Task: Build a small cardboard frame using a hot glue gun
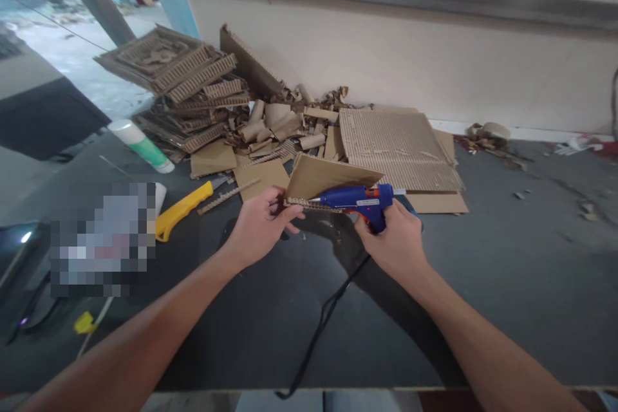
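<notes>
A blue hot glue gun point(345, 196) is gripped by its handle in my right hand point(398, 238). Its nozzle points left along the near edge of a small cardboard piece point(333, 174), and a glue stick pokes out of the back. My left hand point(263, 225) pinches the left corner of that cardboard piece, close to the nozzle tip. From here I cannot tell whether the tip touches the cardboard. Corrugated strips show along the piece's lower edge. The gun's black cord point(323, 322) runs down over the table's front edge.
Left of my hands lie a yellow-handled cutter point(186, 206) and a green-and-white tube point(142, 147). Stacked cardboard frames point(193, 80) stand at the back left beside a heap of scraps point(277, 121). A large corrugated sheet point(393, 148) lies behind my right hand.
</notes>
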The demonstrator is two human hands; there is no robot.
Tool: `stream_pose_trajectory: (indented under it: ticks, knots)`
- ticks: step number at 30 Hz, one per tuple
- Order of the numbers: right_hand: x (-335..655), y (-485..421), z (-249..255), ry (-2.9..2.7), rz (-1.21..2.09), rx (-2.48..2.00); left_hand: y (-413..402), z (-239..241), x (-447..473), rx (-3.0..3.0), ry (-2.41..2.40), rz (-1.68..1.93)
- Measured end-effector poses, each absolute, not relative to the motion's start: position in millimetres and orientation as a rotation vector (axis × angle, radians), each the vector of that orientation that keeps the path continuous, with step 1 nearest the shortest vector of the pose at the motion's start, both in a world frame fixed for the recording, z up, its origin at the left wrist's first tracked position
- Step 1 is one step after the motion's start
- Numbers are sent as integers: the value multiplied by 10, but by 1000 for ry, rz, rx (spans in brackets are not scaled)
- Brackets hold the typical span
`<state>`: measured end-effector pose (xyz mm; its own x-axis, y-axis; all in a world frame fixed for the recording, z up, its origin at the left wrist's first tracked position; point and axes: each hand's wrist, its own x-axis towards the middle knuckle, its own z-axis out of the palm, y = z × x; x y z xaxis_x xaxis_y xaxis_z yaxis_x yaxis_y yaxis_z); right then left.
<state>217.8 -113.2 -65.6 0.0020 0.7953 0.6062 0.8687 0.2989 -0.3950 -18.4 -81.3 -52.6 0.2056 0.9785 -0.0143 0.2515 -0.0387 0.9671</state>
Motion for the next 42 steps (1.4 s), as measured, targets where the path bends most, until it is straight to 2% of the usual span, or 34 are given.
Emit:
stream_pose_trajectory:
  ticks: [42]
  knots:
    - [2321, -1075, -595, -1764, -79, -1654, -714, -534, -257, 1411, 1216, 1093]
